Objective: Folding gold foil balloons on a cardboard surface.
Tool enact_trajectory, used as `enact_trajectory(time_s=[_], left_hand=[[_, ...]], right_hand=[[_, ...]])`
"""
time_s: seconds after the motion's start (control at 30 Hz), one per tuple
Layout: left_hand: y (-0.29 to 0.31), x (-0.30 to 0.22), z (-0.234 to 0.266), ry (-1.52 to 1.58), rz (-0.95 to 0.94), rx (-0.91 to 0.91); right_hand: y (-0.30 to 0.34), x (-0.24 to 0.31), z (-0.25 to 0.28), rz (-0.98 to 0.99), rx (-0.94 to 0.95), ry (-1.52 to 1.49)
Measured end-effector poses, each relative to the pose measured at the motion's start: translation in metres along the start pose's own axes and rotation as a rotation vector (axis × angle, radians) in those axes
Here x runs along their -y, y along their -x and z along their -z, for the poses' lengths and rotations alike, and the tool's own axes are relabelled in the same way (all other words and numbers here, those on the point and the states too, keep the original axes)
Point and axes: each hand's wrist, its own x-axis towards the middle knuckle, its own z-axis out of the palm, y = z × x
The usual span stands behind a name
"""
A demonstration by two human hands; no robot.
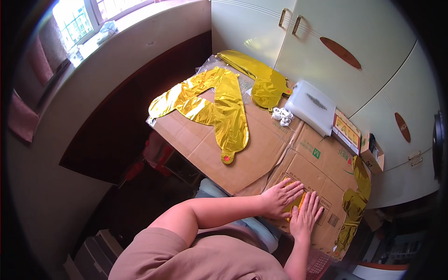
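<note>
Both my hands lie flat on a small piece of folded gold foil (294, 205) on the cardboard near my body. My left hand (281, 198) has its fingers stretched out over the left part of the foil. Beside it my right hand (305, 215) rests with straight fingers on the right part, so much of the foil is hidden. Spread out to the left is a flat, uninflated gold foil balloon (231, 112) with a red mark at its near tip. Another flat gold foil balloon (268, 88) is at the back, and more gold foil (353, 205) lies along the right edge.
Cardboard sheets (205, 140) cover the table. A tangle of white cord (282, 115), a translucent white plastic box (311, 109), a printed box (346, 130) and a small open carton (372, 153) line the back right. Pale cabinets (336, 46) stand right behind.
</note>
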Motion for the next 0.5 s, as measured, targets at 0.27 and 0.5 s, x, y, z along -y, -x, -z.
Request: enact_trajectory(time_s=[0.27, 0.5], left_hand=[[-0.002, 0.002, 0.016, -0.025, 0.009, -0.023], [-0.007, -0.002, 0.011, -0.108, 0.061, -0.014]], right_hand=[[-0.007, -0.001, -0.011, 0.014, -0.065, -0.016], [-0.005, -0.01, -0.011, 0.018, -0.086, -0.03]])
